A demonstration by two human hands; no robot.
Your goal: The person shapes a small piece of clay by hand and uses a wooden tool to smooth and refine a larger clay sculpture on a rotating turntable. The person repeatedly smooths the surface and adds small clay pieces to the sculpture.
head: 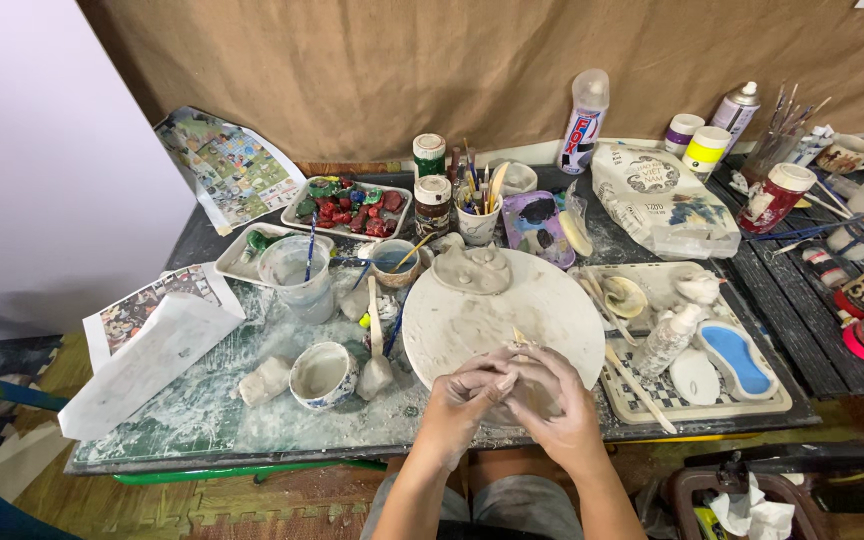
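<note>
Clay lump: your two hands close around a small grey piece of clay (525,383) at the near rim of the round board (492,320), low enough to press from both sides.
Left hand (467,395): grip clenched on the clay, fingertips meeting your right.
Right hand (557,400): grip wrapped over the clay, hiding most of it; a thin wooden tip shows just above.
Round board: pale, slip-smeared, centred on the desk (252,420); a shaped clay figure (472,268) sits at its far edge, out of the way.
Left of the board: small bowl (322,375) and plastic cup (297,275), within reach.
Right of the board: checkered tray (742,405) with a white squeeze bottle (667,340).
</note>
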